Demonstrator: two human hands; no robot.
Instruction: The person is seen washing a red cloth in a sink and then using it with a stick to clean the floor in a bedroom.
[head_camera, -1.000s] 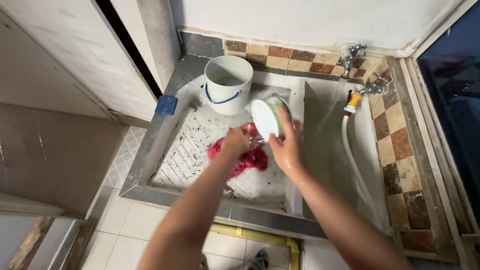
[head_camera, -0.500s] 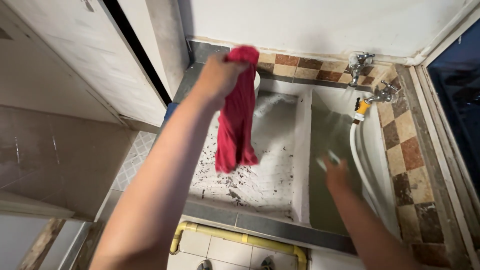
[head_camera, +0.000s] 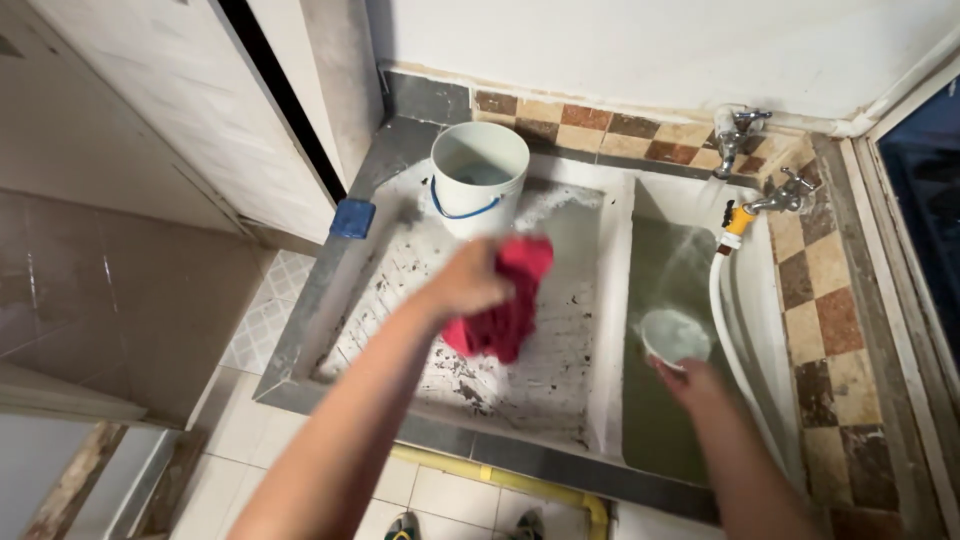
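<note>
A red cloth (head_camera: 500, 305) is held bunched in the grip of the left hand (head_camera: 468, 280), above the speckled washboard basin (head_camera: 400, 290). Most of the cloth hangs below and to the right of the closed fingers; its upper fold projects past them. A small round bowl (head_camera: 673, 335) is held in the grip of the right hand (head_camera: 695, 385) over the water trough (head_camera: 660, 420), which lies to the right of the basin. The bowl sits just above the fingers, with its opening turned upward; the rim is blurred.

One cloth and one bowl are seen. One white bucket (head_camera: 478, 175) with a blue handle stands at the far end of the basin, well apart from the cloth. One blue block (head_camera: 353, 219) rests on the left ledge. Two taps (head_camera: 738, 135) are fitted at the tiled wall; one white hose (head_camera: 728, 330) runs down from the nearer one.
</note>
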